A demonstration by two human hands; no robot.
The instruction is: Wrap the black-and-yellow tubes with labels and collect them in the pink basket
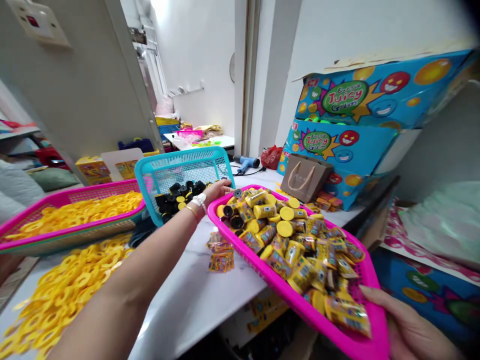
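A pink basket point(277, 280) full of small yellow wrapped cylinders, some with yellow or black caps, juts over the table's front edge, tilted. My right hand point(412, 320) grips its near right end, thumb over the rim. My left hand point(215, 192), with a white bracelet at the wrist, reaches between this basket's far left corner and a turquoise basket point(180, 167); its fingers are partly hidden, and I cannot make out what they hold. The turquoise basket leans toward me with black and yellow caps point(183, 192) in it. Flat printed packets point(221, 252) lie beneath my left wrist.
At left, yellow rings point(71, 280) are heaped on the table point(187, 290), and more fill another pink basket point(67, 197). Behind stand a brown paper bag point(305, 177), a blue heat gun or dryer point(247, 162), a red bag point(272, 157) and large blue boxes point(337, 142).
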